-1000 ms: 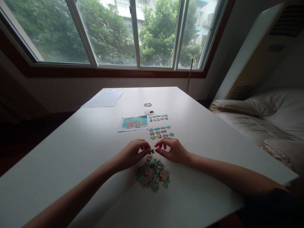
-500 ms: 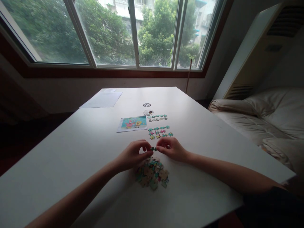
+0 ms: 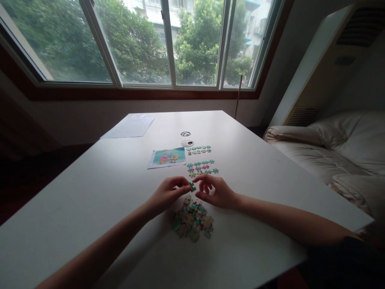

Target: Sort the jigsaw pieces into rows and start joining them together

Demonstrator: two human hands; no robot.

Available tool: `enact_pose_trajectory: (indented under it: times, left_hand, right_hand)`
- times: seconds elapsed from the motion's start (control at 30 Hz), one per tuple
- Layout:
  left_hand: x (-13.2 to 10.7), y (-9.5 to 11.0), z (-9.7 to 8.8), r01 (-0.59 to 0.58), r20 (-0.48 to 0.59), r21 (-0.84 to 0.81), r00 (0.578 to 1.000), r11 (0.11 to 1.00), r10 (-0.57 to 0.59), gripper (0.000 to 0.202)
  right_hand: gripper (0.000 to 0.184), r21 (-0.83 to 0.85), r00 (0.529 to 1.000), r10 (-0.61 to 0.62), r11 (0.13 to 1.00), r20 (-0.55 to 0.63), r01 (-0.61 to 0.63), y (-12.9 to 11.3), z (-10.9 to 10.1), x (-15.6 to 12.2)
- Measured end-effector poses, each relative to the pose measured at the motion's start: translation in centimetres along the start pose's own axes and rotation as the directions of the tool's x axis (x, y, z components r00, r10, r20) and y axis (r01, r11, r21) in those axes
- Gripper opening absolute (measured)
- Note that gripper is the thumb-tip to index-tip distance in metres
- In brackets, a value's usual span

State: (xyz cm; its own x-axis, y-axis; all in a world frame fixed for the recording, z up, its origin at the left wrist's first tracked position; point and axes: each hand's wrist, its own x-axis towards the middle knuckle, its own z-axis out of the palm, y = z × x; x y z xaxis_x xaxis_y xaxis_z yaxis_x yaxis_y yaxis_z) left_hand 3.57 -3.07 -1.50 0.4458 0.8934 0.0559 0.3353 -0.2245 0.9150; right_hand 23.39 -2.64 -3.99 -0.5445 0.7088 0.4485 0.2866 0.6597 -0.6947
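My left hand (image 3: 167, 195) pinches a small green puzzle piece (image 3: 191, 187) between thumb and fingertips, just above the white table (image 3: 99, 192). My right hand (image 3: 217, 192) sits right beside it, fingers curled and slightly apart, with nothing in them that I can see. A loose heap of puzzle pieces (image 3: 192, 220) lies directly under and in front of both hands. Beyond the hands, sorted pieces lie in two rows, one near (image 3: 202, 167) and one farther (image 3: 198, 150). A printed reference picture (image 3: 167, 157) lies to their left.
A sheet of paper (image 3: 128, 127) rests at the table's far left. Two small round objects (image 3: 187, 139) sit past the far row. Windows run along the back wall; a cushioned sofa (image 3: 337, 148) stands to the right of the table.
Both hands met and held the green piece together half a second ago. Now the right hand has let go and opened a little; the left keeps the piece.
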Motion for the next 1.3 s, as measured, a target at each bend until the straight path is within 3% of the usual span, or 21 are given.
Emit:
enact_pose_trajectory:
  times: [0.37, 0.5, 0.77, 0.97, 1.3]
  left_hand:
    - [-0.3, 0.6, 0.2, 0.069, 0.057, -0.021, 0.996, 0.997, -0.068, 0.024]
    - [-0.3, 0.2, -0.2, 0.007, 0.067, 0.031, 0.998, 0.999, -0.010, 0.026]
    - [-0.3, -0.5, -1.8, -0.162, 0.157, 0.357, 0.981, 0.920, 0.112, 0.015]
    - [-0.2, -1.2, -1.9, -0.199, 0.238, 0.432, 0.966, 0.880, 0.101, 0.015]
    - [-0.3, -1.3, -2.0, -0.232, 0.282, 0.405, 0.952, 0.884, 0.120, 0.023]
  right_hand:
    - [0.024, -0.107, 0.997, -0.081, 0.991, 0.011, 0.082, -0.3, -0.2, -0.2]
    - [0.023, -0.157, 0.993, -0.113, 0.982, -0.040, 0.105, -0.1, -0.7, 0.0]
    - [0.023, -0.206, 0.955, -0.107, 0.977, -0.278, 0.049, 1.8, -3.2, 0.7]
    - [0.023, -0.209, 0.956, -0.124, 0.976, -0.268, 0.068, 1.7, -3.2, 0.7]
    - [0.023, -0.268, 0.956, -0.154, 0.960, -0.248, 0.085, 2.1, -3.1, 0.7]
